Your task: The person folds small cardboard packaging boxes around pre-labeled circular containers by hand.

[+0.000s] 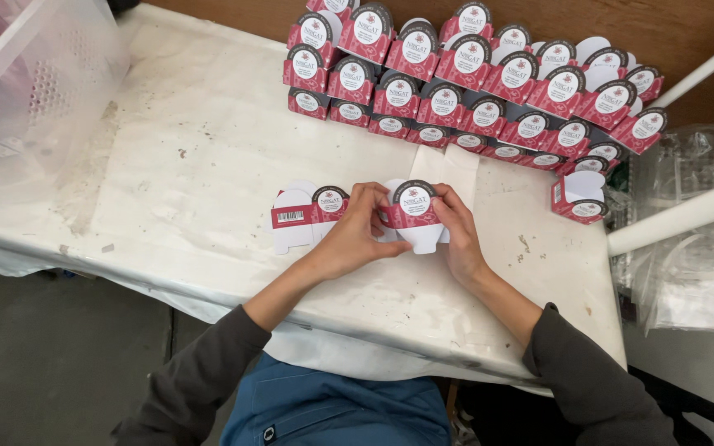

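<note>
Both of my hands hold one small red and white cardboard box blank [412, 213] with a round dark label, just above the white covered table [208, 149]. My left hand [355, 234] grips its left side with fingers curled over the top edge. My right hand [459, 231] pinches its right side. A flat unfolded blank [301, 216] of the same kind lies on the table just left of my left hand.
Several folded red boxes stand stacked in rows [473, 78] along the table's far edge, and one folded box [580, 198] sits apart at the right. A clear plastic bin [35, 83] is at the far left. Clear plastic bags [687, 239] and white bars [679, 216] lie right.
</note>
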